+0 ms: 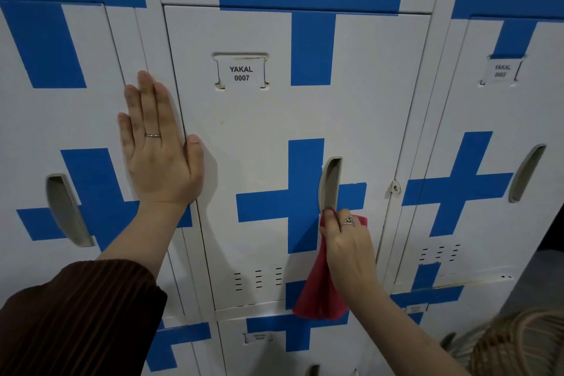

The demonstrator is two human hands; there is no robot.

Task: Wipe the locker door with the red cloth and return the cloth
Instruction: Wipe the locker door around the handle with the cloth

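Observation:
The white locker door (259, 137) labelled YAKAL 0007 fills the middle, painted with blue crosses and closed. My left hand (158, 146) lies flat with straight fingers on the frame at the door's left edge, thumb on the door. My right hand (348, 241) grips the red cloth (319, 290) just below the grey recessed handle (330, 183), fingers curled round the cloth's top. The rest of the cloth hangs down over the door's lower right part.
Neighbouring lockers stand to the left (61, 131) and right (488, 162), with more doors above and below. A small lock hasp (395, 188) sits on the frame right of the door. A woven wicker object (518, 342) is at the bottom right.

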